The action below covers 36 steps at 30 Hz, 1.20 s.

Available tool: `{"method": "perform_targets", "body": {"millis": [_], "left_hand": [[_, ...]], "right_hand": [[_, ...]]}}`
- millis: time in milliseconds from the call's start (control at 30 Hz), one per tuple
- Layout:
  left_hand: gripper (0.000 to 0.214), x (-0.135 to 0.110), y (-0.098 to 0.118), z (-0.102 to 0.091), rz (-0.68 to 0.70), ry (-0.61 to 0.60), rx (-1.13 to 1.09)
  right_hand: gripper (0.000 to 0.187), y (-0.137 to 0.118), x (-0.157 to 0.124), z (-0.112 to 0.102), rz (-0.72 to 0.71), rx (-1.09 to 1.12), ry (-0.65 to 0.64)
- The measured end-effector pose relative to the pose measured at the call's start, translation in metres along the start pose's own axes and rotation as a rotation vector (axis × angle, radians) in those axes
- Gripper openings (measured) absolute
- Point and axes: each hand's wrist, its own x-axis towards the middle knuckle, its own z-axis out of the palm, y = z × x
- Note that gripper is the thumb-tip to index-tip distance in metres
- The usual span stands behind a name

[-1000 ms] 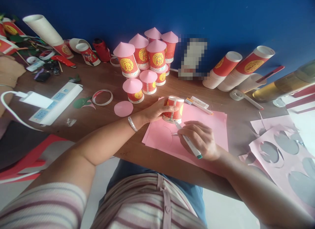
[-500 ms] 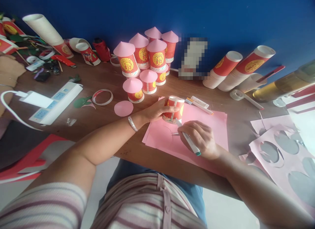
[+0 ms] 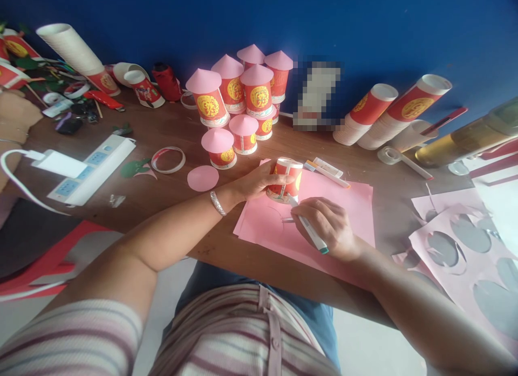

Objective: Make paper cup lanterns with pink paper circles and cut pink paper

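Observation:
My left hand (image 3: 256, 183) wraps around a red paper cup (image 3: 286, 179) standing upside down on a pink paper sheet (image 3: 348, 209). My right hand (image 3: 329, 228) is closed on a white marker with a green cap (image 3: 309, 230). The marker's tip touches the paper right at the cup's base, on its near side. A faint curved line shows on the sheet to the left of the tip.
Several red cups with pink cone tops (image 3: 238, 98) stand behind. A loose pink disc (image 3: 203, 178), a tape ring (image 3: 168, 159) and a power strip (image 3: 91, 169) lie left. Stacked cups (image 3: 388, 114) lie right, beside pink sheets with round holes (image 3: 465, 246). A blue wall bounds the table.
My right hand and the marker have slid slightly left and closer to the cup's base. My left hand and the cup have stayed in place.

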Motion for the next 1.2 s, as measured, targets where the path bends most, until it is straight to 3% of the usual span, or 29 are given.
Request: {"method": "perform_targets", "body": {"millis": [1200], "left_hand": [[0.032,-0.0011,0.0005,-0.0005,0.003,-0.014,0.0]], "right_hand": [[0.026,-0.0006,-0.002,0.0001,0.001,0.001,0.04]]}}
